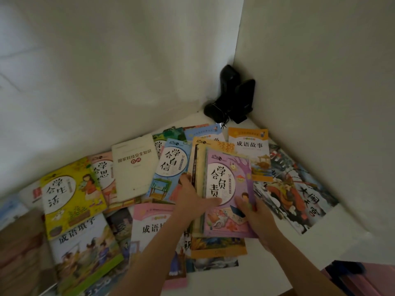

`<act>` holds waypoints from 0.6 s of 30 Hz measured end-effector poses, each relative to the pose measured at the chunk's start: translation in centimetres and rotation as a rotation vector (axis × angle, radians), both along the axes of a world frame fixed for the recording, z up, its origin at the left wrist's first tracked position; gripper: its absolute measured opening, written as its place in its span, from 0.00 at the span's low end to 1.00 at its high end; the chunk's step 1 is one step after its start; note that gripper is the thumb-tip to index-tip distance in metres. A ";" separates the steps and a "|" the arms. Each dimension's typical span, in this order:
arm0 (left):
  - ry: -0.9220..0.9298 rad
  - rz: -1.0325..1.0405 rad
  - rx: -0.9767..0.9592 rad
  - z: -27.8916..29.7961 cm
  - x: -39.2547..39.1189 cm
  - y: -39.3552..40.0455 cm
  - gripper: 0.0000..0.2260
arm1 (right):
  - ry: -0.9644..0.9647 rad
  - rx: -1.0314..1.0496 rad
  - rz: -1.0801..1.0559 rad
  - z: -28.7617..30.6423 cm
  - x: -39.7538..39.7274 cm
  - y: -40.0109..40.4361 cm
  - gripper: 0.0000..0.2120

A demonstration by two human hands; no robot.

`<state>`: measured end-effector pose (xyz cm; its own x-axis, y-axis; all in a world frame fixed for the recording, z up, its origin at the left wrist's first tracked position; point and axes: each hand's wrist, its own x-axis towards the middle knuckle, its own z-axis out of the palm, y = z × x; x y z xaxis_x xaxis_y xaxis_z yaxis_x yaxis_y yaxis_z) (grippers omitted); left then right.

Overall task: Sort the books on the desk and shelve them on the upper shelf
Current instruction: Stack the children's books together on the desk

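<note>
Take the purple book [229, 193] as your landmark and read the worktop [252, 272] from left to right. Far to its left lies the yellow book [70, 195], overlapping a pink one behind it; nearer in, still left of the purple book, come the cream book [134, 165] and then the blue book [173, 167], all flat and fanned over one another. Your left hand [193, 199] sits just at the purple book's left edge, thumb laid over the cover and the other fingers tucked against the side of the small pile beneath it, so its grip is closed on the pile's edge. The purple book tops that pile, its long axis running away from you and leaning slightly right, with the spine side facing your left hand. Your right hand [255, 216] holds the lower right corner, fingers curled onto the cover; how far they wrap under it is hidden. Both forearms reach forward from the near edge, converging on the book. Both hands are equally close, so the lift likely turns on squaring the pile between them. To the purple book's right lie an orange-topped book [249, 144] and a large picture book [297, 189]; behind it, in the corner, stand two black speakers [233, 97]. No shelf is in view.
</note>
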<state>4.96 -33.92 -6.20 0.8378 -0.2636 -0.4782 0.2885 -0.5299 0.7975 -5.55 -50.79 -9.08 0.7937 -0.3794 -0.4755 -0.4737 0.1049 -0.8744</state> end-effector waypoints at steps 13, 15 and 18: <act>-0.142 0.137 -0.422 4.7 -3.5 14.9 0.45 | -0.165 0.073 0.415 4.8 3.7 8.7 0.56; -0.131 0.189 -0.455 3.8 -3.6 17.4 0.50 | -0.141 0.058 0.459 4.2 4.1 11.3 0.52; -0.128 0.190 -0.417 1.6 -4.2 19.6 0.48 | -0.110 0.006 0.499 3.1 3.6 13.2 0.26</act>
<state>0.79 -14.30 -4.59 0.9349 -0.2479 -0.2540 0.2349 -0.1046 0.9664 -1.93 -37.58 -5.93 0.9229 0.0612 -0.3801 -0.3726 -0.1057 -0.9219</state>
